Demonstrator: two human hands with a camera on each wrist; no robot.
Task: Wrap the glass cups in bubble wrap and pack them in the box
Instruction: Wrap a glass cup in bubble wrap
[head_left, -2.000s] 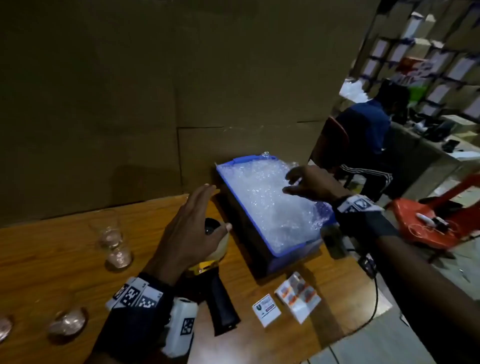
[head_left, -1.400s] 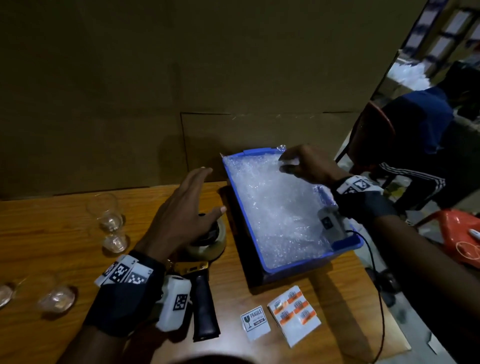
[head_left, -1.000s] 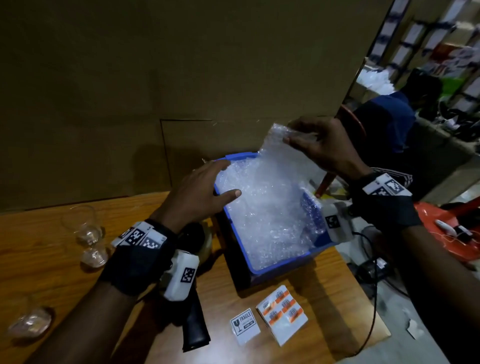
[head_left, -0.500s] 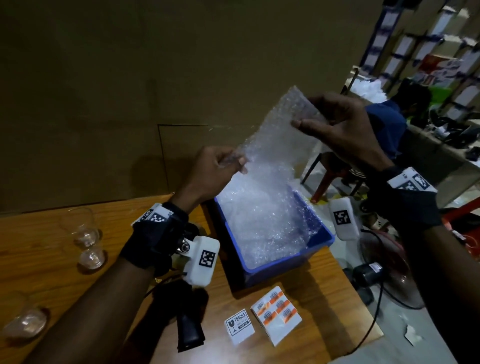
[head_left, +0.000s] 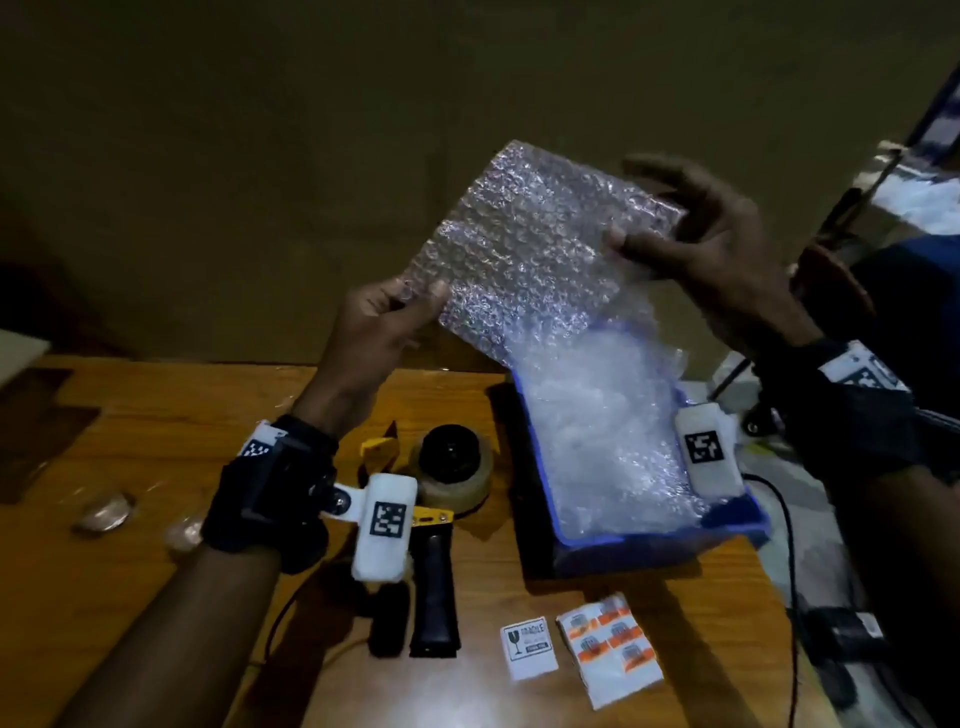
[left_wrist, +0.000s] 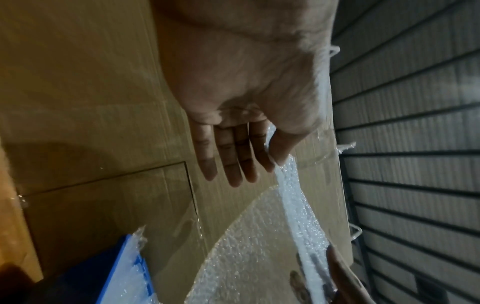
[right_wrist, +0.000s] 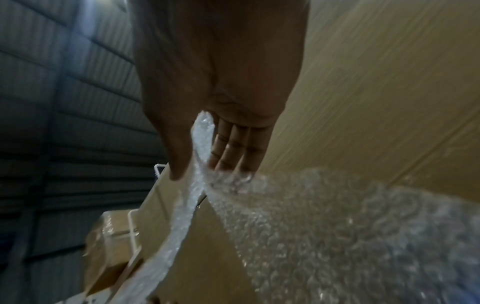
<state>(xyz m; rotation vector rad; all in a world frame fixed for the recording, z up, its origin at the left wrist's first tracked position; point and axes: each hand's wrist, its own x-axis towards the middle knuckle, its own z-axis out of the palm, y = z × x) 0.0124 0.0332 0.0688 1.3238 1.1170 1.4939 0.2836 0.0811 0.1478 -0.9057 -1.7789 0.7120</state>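
A sheet of bubble wrap (head_left: 535, 249) hangs in the air above the blue bin (head_left: 727, 525), stretched between both hands. My left hand (head_left: 410, 301) pinches its lower left corner between thumb and fingers (left_wrist: 270, 162). My right hand (head_left: 649, 228) pinches the right edge, and the right wrist view shows the wrap (right_wrist: 337, 226) caught between thumb and fingers (right_wrist: 200, 164). The bin holds a heap of more bubble wrap (head_left: 608, 431). Two glass cups (head_left: 104, 512) (head_left: 184, 530) lie blurred on the wooden table at the left, partly behind my left forearm.
A tape dispenser (head_left: 452, 467) with a black handle lies on the table (head_left: 519, 587) between my left wrist and the bin. A fragile label (head_left: 527, 647) and a sheet of orange stickers (head_left: 610, 644) lie near the front edge. A cardboard wall (head_left: 260, 156) stands behind.
My right hand lifted a bubble wrap sheet out of the bin. My left hand left the tape dispenser and took the sheet's other side. Both now hold it raised and spread.
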